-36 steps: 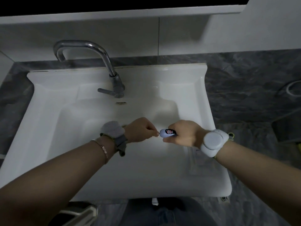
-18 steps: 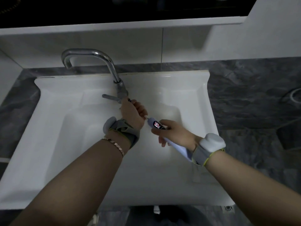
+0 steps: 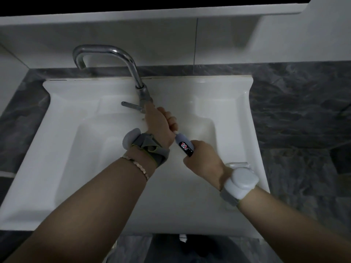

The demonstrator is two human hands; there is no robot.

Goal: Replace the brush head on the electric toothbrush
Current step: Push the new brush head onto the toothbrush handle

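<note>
Dim light mutes most detail. At the far left, dark marbled counter borders the white sink, whose left half of the basin lies bare. The curved chrome faucet rises at the back rim, its lever pointing left. The left hand is curled closed just below the faucet base; whatever it grips at the toothbrush's top is hidden inside the fist, so the brush head cannot be made out. The electric toothbrush, its small display lit, slants over mid-basin, its lower handle swallowed by the right hand, fingers wrapped tightly round it. Both wrists wear grey strapped devices. More counter lies right of the sink
</note>
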